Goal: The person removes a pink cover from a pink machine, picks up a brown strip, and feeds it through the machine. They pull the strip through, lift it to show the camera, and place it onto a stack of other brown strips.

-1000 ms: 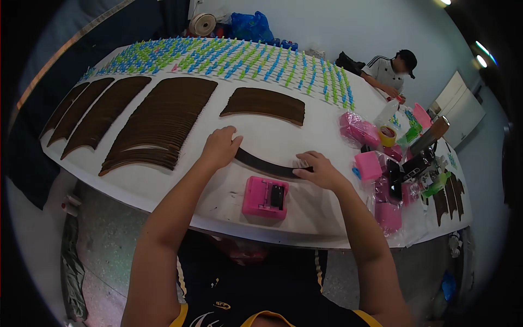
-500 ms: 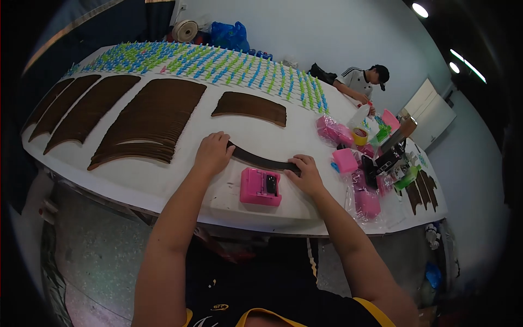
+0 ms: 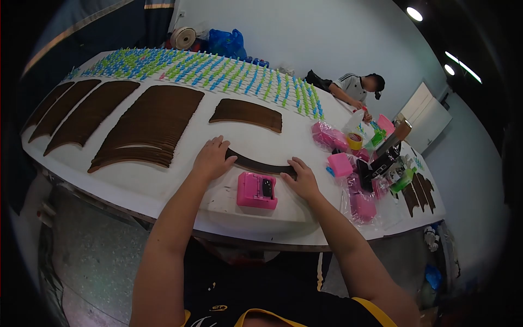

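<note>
Pink box (image 3: pixel 256 191) sits on the white table (image 3: pixel 261 220), on the near side of the fingers and between the two hands. The dark curved strip (image 3: pixel 259 165) lies just beyond it. Left hand (image 3: pixel 211 159): fingers partly spread, touching the strip's left end. Right hand (image 3: pixel 302 180): thumb and forefinger parted at the right end. Grip firmness: cannot tell. Right of the right fingers: wrapped pink packs (image 3: pixel 362 207). Beyond the fingers: brown stack (image 3: pixel 246 114), then green and blue pegs (image 3: pixel 245 80).

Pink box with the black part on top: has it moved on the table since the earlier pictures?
No. Against the largest stack of dark brown curved strips, the pink box shows no visible shift.
</note>
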Demonstrator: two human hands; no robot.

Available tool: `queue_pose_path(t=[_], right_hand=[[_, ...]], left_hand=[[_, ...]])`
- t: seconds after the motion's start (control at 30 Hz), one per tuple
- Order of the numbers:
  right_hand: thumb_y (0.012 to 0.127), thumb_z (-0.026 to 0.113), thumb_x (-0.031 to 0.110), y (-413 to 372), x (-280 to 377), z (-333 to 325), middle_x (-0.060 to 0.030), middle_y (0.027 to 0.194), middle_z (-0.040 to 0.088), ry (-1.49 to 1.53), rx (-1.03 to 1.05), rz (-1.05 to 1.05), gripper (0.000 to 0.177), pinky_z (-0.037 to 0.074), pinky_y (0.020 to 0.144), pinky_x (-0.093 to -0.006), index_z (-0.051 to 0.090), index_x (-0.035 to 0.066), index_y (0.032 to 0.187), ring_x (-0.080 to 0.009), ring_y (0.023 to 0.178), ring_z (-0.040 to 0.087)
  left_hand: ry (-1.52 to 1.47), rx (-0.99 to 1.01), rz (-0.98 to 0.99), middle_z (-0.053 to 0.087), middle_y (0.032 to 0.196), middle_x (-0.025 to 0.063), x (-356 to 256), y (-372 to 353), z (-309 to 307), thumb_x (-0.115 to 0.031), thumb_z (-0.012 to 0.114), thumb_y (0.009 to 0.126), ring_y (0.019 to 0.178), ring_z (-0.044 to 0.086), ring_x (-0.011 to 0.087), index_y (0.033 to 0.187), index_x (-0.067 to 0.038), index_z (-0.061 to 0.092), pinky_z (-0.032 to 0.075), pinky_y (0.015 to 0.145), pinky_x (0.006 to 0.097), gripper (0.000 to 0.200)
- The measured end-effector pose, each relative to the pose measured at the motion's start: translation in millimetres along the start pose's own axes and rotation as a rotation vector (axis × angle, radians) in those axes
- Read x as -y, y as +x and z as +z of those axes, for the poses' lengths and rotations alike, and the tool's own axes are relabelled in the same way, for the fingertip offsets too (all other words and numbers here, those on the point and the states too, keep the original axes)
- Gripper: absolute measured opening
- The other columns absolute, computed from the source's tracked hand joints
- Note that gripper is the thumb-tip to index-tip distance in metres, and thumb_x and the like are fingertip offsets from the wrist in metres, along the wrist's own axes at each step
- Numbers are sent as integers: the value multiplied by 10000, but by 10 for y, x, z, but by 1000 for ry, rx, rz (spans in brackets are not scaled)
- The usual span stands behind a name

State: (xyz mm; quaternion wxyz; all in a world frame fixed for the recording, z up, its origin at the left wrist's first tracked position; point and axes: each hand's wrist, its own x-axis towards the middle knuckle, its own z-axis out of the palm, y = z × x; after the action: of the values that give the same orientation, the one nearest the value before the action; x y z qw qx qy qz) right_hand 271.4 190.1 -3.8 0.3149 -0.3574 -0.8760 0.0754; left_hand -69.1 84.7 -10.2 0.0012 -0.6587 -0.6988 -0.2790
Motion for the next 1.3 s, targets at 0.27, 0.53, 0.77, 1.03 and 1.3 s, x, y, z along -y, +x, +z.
queue_pose_path(t=[0.27,0.53,0.77,1.03,1.3], right_hand=[[891,809,315,-39,67,-44,-257,1423,631,17,-30,13,536,551,1037,-458,693,-9,1302,-427,1221,665],[859,828,325,-58,-21,-1,-108,1195,705,-7,-51,-69,397,472,1051,-462,741,78,1158,-327,1206,626],[833,853,340,-84,-89,13,-65,1137,688,-4,-26,-24,366,415,1034,-477,749,141,1122,-304,1190,595],[848,839,348,-126,-130,-43,-37,1119,687,28,-16,-64,324,416,989,-473,751,132,1073,-298,1153,589],[851,850,332,-139,-91,-185,-41,1102,690,85,93,-77,307,417,999,-465,752,117,1047,-290,1138,599]], left_hand=[[31,46,47,470,1611,243,-76,8,-132,-473,801,887,1490,439,433,1444,-35,581,375,1238,486,742],[-71,-109,89,642,1374,209,-25,4,-64,-367,905,788,1323,578,386,1262,-2,659,477,1119,456,646],[7,-112,61,669,1217,204,-138,17,-121,-277,930,731,1167,630,389,1182,17,675,512,1033,450,595],[58,-155,191,687,1011,160,-75,3,-136,-365,936,711,1016,632,366,1066,-8,698,500,929,450,557],[18,-135,189,680,937,123,-57,5,-155,-428,906,743,964,612,337,989,-29,697,495,886,443,513]])
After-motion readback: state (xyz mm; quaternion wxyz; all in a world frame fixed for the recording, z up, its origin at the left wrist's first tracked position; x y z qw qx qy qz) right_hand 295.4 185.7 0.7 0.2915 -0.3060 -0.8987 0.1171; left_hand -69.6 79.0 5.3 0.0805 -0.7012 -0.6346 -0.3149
